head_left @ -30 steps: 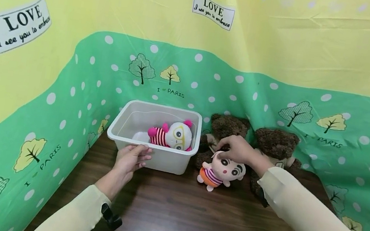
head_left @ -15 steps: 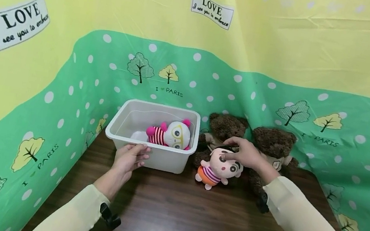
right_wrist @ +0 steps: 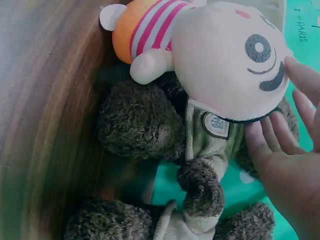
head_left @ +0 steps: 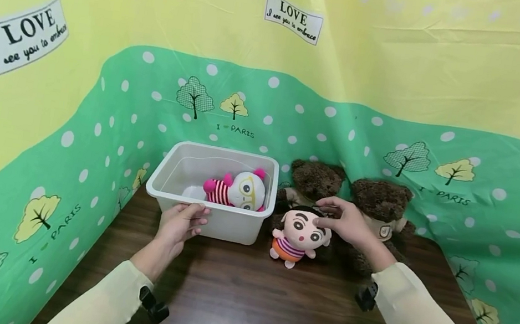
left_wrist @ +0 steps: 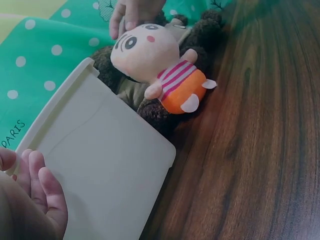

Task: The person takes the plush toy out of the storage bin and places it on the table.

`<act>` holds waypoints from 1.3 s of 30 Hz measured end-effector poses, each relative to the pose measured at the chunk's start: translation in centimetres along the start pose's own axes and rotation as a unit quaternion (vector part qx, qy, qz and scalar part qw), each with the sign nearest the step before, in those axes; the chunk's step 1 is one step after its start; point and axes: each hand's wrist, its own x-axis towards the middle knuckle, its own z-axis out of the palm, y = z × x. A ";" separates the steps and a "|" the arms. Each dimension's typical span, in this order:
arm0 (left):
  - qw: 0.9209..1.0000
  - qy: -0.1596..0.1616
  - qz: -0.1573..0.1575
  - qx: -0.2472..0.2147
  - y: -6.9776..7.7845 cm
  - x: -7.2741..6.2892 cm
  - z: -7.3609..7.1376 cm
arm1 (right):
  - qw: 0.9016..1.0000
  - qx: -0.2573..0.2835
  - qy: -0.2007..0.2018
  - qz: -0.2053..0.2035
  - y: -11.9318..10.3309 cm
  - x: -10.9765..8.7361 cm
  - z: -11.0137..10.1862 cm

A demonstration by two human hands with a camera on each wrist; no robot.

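Note:
My left hand (head_left: pixel 179 224) grips the front rim of a light grey plastic bin (head_left: pixel 235 228), thumb over the edge and fingers against the outside wall. Inside the bin lies a white-headed plush toy (head_left: pixel 247 189) with yellow glasses, pink pompoms and a red-striped body. Right of the bin, my right hand (head_left: pixel 350 227) holds a plush boy doll (head_left: pixel 302 233) by the top of its head. The right wrist view shows a digit on the doll's forehead (right_wrist: pixel 227 60) and other fingers (right_wrist: pixel 272 132) behind the head. The doll faces forward in its striped shirt and orange shorts.
Two dark brown teddy bears (head_left: pixel 316 179) (head_left: pixel 380 199) sit behind the doll against a green and yellow printed cloth (head_left: pixel 230 90). The doll partly covers the left bear. Bin and toys are on a dark wood table (head_left: pixel 238 304).
The doll has shifted slightly left and turned more upright, with my right hand following to the side of its head. My left hand keeps its place on the bin's rim.

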 end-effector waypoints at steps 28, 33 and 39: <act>1.000 0.004 -0.002 0.010 -0.1 0.0 0.0 | 0.996 -0.029 0.079 -0.020 1.2 -1.8 2.1; 1.000 0.002 -0.003 0.003 0.0 0.0 0.0 | 0.997 -0.023 0.077 0.012 1.8 -1.0 1.7; 1.000 0.005 0.000 0.001 0.1 -0.1 0.0 | 0.996 -0.017 0.087 0.026 2.9 -0.1 1.8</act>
